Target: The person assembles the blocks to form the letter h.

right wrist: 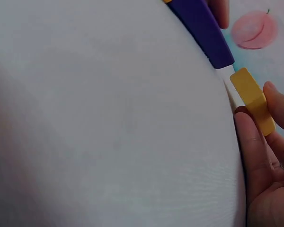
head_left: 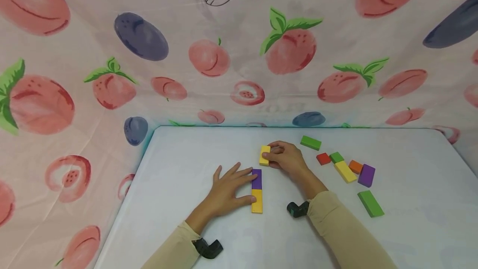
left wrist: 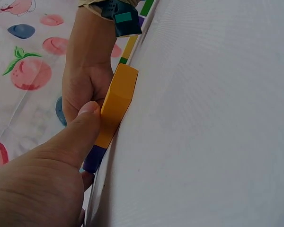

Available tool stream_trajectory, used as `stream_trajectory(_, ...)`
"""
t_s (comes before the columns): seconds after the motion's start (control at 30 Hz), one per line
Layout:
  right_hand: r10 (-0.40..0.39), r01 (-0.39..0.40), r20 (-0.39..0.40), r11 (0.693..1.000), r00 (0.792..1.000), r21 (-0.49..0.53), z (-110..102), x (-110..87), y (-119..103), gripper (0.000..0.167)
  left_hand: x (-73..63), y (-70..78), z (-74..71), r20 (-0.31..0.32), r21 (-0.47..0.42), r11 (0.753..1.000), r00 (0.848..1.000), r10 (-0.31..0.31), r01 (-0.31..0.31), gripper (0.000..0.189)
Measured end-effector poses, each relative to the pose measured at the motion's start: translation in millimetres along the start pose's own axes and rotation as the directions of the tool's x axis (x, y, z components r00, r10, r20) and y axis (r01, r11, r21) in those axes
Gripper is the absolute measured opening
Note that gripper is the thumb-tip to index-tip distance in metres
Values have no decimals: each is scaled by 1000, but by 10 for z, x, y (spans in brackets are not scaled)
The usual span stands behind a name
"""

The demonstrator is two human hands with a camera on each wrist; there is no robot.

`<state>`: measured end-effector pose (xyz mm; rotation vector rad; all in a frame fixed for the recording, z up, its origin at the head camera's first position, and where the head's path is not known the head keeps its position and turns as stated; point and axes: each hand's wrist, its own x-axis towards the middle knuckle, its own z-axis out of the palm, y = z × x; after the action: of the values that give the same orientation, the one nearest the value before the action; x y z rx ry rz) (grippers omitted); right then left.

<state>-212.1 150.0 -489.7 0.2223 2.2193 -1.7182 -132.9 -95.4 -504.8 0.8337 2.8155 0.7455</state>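
A purple block point(head_left: 257, 183) and an orange-yellow block point(head_left: 257, 207) lie end to end in a short column on the white table. My left hand point(head_left: 227, 189) is beside them with its fingers spread. Its thumb touches the orange-yellow block and a finger rests on the purple one. Just beyond the purple end, my right hand point(head_left: 287, 159) pinches a small yellow block point(right wrist: 248, 87) between thumb and fingers. A gap separates that yellow block from the purple block in the right wrist view.
To the right lie a green block point(head_left: 310, 143), a red block point(head_left: 323, 159), a small green block point(head_left: 336, 157), a longer yellow block point(head_left: 345, 172), an orange block point(head_left: 355, 166), a purple block point(head_left: 367, 175) and another green block point(head_left: 370, 203). Fruit-printed cloth point(head_left: 246, 53) stands behind the table.
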Motion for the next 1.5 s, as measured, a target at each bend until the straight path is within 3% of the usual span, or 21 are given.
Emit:
stream_trajectory(0.63, -52, 47, -22, 979, 998, -197, 50, 11, 16, 48, -13, -6, 27, -35, -7, 1000, 999, 13, -13, 62)
stream_trajectory(0.83, -103, 89, -29, 947, 994, -309, 65, 10, 35, 45, -12, -14, 32, -23, 0, 1000, 1000, 5, -5, 63)
stream_trajectory(0.93, -124, 112, -14, 932, 992, -346, 63, 9, 30, 43, -11, -14, 29, -34, 2, 1000, 999, 15, -14, 62)
stream_trajectory(1.23, -71, 99, 104, 949, 992, -299, -50, 28, 20, 55, -9, -5, 12, -31, -1, 1000, 999, 14, -14, 61)
stream_trajectory(1.5, -124, 165, 133, 916, 983, -366, -47, -9, 10, 55, -9, 1, 11, -27, 3, 1000, 1000, 11, -11, 62)
